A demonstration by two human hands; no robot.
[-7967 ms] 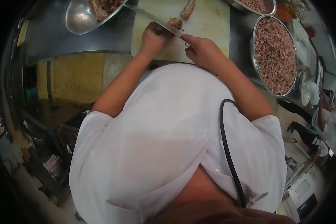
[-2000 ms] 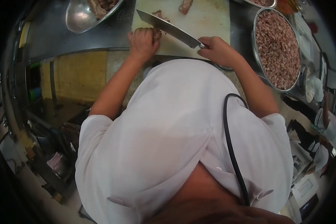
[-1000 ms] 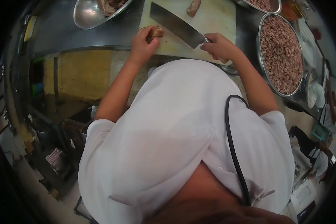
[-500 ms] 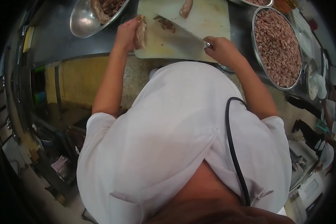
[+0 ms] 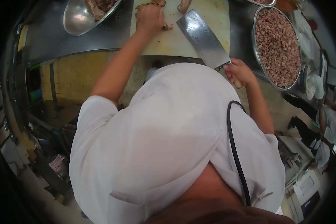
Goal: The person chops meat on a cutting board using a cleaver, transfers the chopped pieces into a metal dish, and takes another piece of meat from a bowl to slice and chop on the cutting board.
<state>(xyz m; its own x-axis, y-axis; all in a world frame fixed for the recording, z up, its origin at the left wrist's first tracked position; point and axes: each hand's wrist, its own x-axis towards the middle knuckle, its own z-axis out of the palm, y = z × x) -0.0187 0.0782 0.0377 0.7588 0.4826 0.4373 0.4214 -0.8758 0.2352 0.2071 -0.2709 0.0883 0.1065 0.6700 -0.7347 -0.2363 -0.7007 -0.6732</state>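
My right hand is closed round the wooden handle of a wide cleaver, at the near right of the cutting board. Its blade lies flat-looking over the board's right half, pointing up and left. On the left part of the white board, my left hand has its fingers bent over a piece of meat, which shows past the fingertips. Small brown scraps lie beside that hand. Another, longer piece of meat rests near the board's top middle, just above the blade's tip.
A large oval tray of chopped meat stands right of the board. At the upper left is a metal bowl with meat pieces. Part of another tray shows at the top right. People in white tops are at the far right.
My left hand has moved up and right, onto the board, with the meat. The cleaver has swung right, its broad face now showing, and my right hand has moved down and right.
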